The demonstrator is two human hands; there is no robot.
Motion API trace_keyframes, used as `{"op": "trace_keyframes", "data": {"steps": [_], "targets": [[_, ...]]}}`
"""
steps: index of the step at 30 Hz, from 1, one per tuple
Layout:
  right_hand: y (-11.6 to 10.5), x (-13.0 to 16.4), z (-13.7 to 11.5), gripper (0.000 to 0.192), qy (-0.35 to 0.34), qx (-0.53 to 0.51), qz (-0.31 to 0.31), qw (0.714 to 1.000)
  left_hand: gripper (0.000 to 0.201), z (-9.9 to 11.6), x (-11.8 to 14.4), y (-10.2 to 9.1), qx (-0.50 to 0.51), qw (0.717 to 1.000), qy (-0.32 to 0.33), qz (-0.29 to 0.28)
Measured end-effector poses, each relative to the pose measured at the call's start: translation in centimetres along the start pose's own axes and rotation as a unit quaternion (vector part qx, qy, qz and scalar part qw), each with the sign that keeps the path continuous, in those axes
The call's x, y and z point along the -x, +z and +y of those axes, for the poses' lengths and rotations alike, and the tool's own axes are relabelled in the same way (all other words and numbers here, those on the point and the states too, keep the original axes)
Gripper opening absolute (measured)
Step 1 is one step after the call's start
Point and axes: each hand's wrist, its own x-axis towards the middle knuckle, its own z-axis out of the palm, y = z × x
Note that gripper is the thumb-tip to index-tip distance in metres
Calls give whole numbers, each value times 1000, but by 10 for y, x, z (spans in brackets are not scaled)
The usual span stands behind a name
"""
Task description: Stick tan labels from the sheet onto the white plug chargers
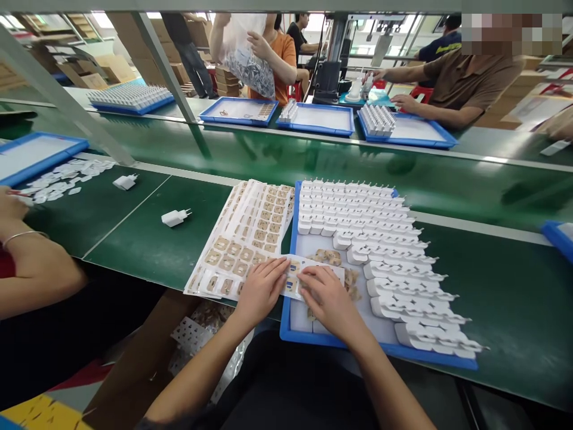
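Between my two hands lies a white sticker sheet, its cut-out holes showing the blue tray rim beneath. My left hand grips the sheet's left part, fingers close together. With bent fingers, my right hand holds the sheet over the tray; its thumb tip is hard to see. Loose tan stickers lie in the blue tray around the right hand. White plug chargers stand in rows in that tray, prongs pointing right. A stack of sheets with tan stickers rests beside the left hand.
Two single chargers lie on the green table to the left. Another person's arm is there, near scattered white pieces. A metal post slants up from the table. Across the line, people work by blue trays.
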Motion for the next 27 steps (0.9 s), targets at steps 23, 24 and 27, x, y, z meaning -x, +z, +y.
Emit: {"op": "trace_keyframes", "data": {"steps": [23, 24, 27], "targets": [[28, -4, -5, 14, 30, -27, 38, 998, 43, -3, -4, 6, 23, 997, -52, -49], [28, -5, -5, 12, 33, -26, 38, 998, 43, -3, -4, 6, 23, 997, -53, -50], [33, -10, -4, 14, 38, -19, 39, 998, 43, -3, -4, 6, 21, 997, -54, -51]]}}
